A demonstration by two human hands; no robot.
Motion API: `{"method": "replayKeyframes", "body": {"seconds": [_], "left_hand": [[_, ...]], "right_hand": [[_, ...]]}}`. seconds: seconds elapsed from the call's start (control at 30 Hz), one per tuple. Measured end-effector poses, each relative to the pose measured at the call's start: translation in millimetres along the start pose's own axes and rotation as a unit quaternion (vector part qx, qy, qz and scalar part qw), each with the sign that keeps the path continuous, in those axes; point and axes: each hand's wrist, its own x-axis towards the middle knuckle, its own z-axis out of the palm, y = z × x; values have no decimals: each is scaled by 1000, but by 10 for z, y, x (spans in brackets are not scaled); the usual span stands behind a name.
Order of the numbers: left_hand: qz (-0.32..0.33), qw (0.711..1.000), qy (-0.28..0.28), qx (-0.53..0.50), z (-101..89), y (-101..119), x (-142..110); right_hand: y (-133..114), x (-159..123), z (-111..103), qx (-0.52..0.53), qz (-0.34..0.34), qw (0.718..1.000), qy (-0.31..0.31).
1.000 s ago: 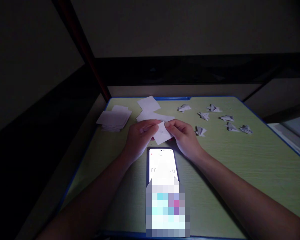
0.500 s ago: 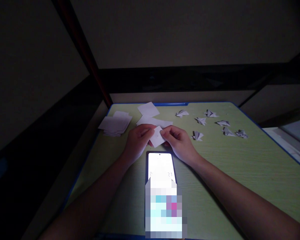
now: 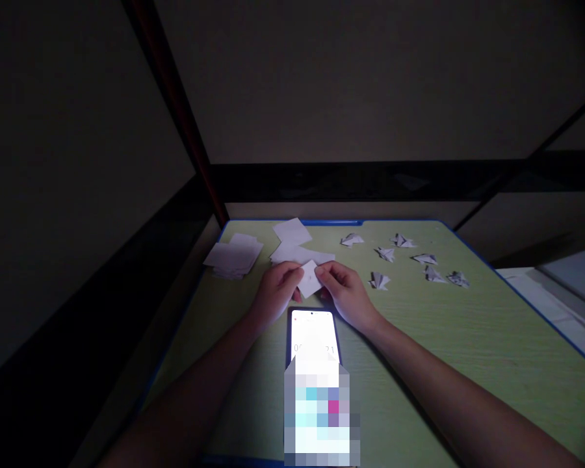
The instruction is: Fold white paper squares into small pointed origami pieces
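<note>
A small white paper square (image 3: pixel 311 279) is pinched between both my hands just above the green table (image 3: pixel 468 338). My left hand (image 3: pixel 277 292) grips its left edge with closed fingers. My right hand (image 3: pixel 347 294) pinches its right edge. A lit phone (image 3: pixel 314 338) lies flat on the table right below the hands, its lower screen blurred out.
Loose white paper sheets (image 3: pixel 292 244) and a stack of sheets (image 3: pixel 234 255) lie at the far left of the table. Several folded paper pieces (image 3: pixel 409 257) are scattered at the far right. A dark frame post (image 3: pixel 185 130) rises behind the table's left corner. The room is dim.
The view has tilted up, so table and hands sit lower in the picture. Both hands keep hold of the paper square and have turned it slightly.
</note>
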Motion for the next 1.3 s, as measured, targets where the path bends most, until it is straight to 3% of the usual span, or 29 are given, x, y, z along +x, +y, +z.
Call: {"method": "replayKeyframes", "body": {"seconds": [0.27,0.57,1.03,1.17,1.3], "left_hand": [[-5,1000,-9,16,-10,12,5],[-18,999,7,-34,-74,-27,41],[-95,977,-70,-178,-51,14,30],[-97,977,-74,-177,-54,26,43],[-87,981,-116,-128,-71,-3,48]], "right_hand": [[14,-1,8,14,1,1000,-2],[4,3,33,49,11,999,5],[-38,5,-13,78,16,997,-8],[-39,6,-25,83,23,996,-8],[-42,5,-43,65,27,998,5]]}}
